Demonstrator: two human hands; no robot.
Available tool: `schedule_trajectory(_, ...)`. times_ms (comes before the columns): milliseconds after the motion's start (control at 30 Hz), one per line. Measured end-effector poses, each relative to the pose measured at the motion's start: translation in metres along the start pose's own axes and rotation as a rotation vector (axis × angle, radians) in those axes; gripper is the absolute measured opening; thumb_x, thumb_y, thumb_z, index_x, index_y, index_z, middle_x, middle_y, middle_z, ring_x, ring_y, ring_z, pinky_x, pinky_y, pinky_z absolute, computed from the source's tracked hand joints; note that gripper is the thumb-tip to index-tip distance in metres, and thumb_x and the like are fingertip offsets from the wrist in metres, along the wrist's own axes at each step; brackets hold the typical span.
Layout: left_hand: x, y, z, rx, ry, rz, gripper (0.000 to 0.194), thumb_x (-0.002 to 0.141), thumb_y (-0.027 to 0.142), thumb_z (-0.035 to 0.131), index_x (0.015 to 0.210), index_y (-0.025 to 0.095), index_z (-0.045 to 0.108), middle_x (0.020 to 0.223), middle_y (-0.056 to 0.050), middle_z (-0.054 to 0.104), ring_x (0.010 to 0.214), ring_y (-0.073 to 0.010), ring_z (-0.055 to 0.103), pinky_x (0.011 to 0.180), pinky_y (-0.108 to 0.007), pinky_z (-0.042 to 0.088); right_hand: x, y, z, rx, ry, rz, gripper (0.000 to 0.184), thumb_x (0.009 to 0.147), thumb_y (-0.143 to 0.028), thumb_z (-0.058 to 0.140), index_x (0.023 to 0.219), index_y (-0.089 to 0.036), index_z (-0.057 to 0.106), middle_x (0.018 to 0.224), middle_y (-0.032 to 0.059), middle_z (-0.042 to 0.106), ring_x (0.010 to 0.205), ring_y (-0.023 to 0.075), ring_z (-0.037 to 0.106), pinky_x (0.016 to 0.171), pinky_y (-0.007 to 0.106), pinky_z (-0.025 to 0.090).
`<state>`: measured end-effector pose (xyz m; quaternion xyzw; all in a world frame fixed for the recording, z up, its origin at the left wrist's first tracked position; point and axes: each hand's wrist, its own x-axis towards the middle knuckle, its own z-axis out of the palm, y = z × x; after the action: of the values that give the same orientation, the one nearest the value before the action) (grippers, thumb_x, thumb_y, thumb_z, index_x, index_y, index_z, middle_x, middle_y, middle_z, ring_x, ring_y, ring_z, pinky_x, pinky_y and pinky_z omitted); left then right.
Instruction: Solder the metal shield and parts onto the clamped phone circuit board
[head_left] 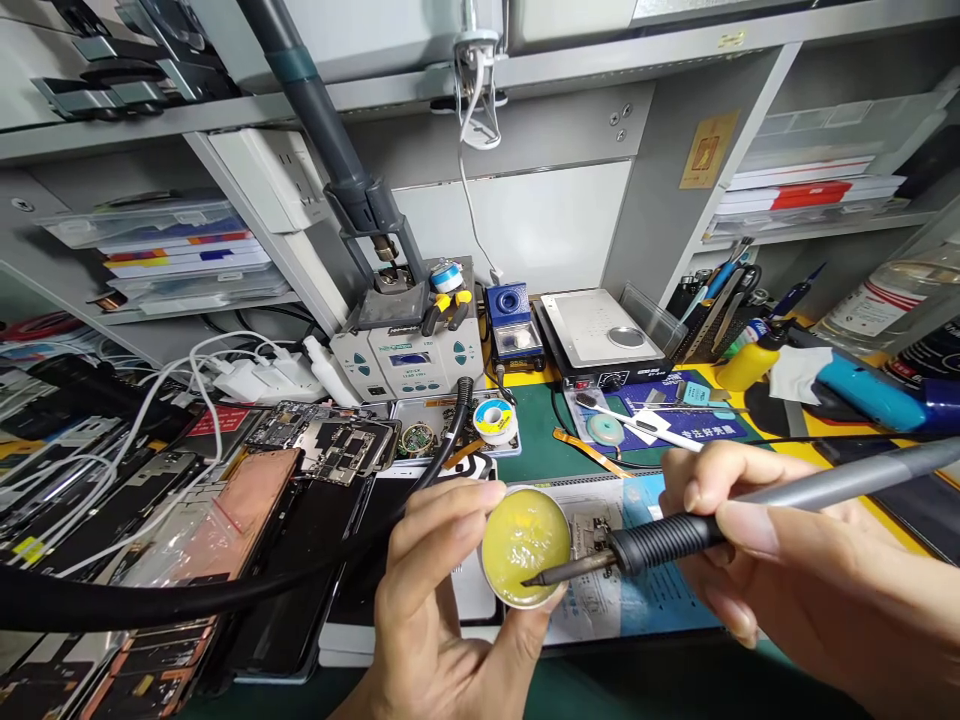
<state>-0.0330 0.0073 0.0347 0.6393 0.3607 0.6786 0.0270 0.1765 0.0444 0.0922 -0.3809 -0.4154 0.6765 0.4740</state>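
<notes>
My left hand [431, 600] pinches a small round tin of yellow flux paste [525, 546] between thumb and fingers, tilted toward me low in the middle of the view. My right hand [787, 570] grips a soldering iron [675, 540] by its black ribbed collar and grey handle. The iron's dark tip touches the yellow paste near the tin's lower edge. A circuit board [596, 530] lies on a blue sheet just behind the tin.
A soldering station [409, 360] with a fume pipe [330, 140] stands at the back. Phone boards and parts [330, 440] and white cables [187, 380] crowd the left. A hot plate [600, 335], solder spool [494, 420], yellow bottle [750, 362] and tool holder [712, 300] sit right.
</notes>
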Motion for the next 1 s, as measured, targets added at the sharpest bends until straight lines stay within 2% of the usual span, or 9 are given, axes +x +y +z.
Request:
schedule_trajectory(167,0.0009,-0.0005,-0.0004,0.015,0.001,0.017,0.076,0.067,0.001,0.08,0.136,0.022,0.054,0.118,-0.009,0.064,0.104,-0.0239,0.066,0.084,-0.041,0.063,-0.0002,0.0005,0.0021,-0.018,-0.043,0.008,0.012,0.063,-0.038,0.087,0.063,-0.027,0.08,0.042,0.0011,0.051,0.031,0.0173,0.054,0.029,0.025,0.044)
schedule_trajectory(367,0.0009,-0.0006,-0.0008,-0.027,-0.019,0.017,0.077,0.068,0.0,0.078,0.138,0.02,0.052,0.121,-0.008,0.062,0.108,-0.0221,0.065,0.092,-0.038,0.06,0.0005,0.0011,0.0012,-0.023,-0.077,0.032,0.011,0.068,-0.038,0.085,0.067,-0.028,0.081,0.041,0.0028,0.054,0.033,0.0176,0.055,0.032,0.025,0.047)
schedule_trajectory(500,0.002,-0.0003,-0.0031,-0.042,-0.048,0.034,0.08,0.066,-0.006,0.079,0.138,0.018,0.051,0.123,-0.008,0.061,0.111,-0.0211,0.064,0.095,-0.037,0.059,0.0014,0.0006,0.0021,-0.021,-0.083,0.04,0.013,0.064,-0.04,0.087,0.065,-0.029,0.081,0.038,0.0029,0.054,0.031,0.0168,0.053,0.031,0.024,0.044)
schedule_trajectory(800,0.0038,0.0002,-0.004,-0.054,-0.079,0.063,0.085,0.064,-0.01,0.077,0.14,0.014,0.047,0.128,-0.008,0.059,0.116,-0.0211,0.062,0.1,-0.037,0.056,-0.0004,0.0021,0.0011,-0.039,-0.091,0.026,0.013,0.065,-0.042,0.086,0.067,-0.03,0.082,0.039,0.0038,0.056,0.031,0.0177,0.055,0.03,0.024,0.044)
schedule_trajectory(1000,0.0073,-0.0002,-0.0099,-0.048,-0.14,0.077,0.09,0.062,-0.01,0.079,0.142,0.014,0.046,0.129,-0.007,0.057,0.116,-0.0194,0.062,0.101,-0.035,0.056,0.001,0.0024,0.0003,-0.031,-0.093,0.01,0.01,0.066,-0.04,0.085,0.066,-0.03,0.082,0.042,0.0035,0.056,0.033,0.0179,0.056,0.031,0.024,0.046)
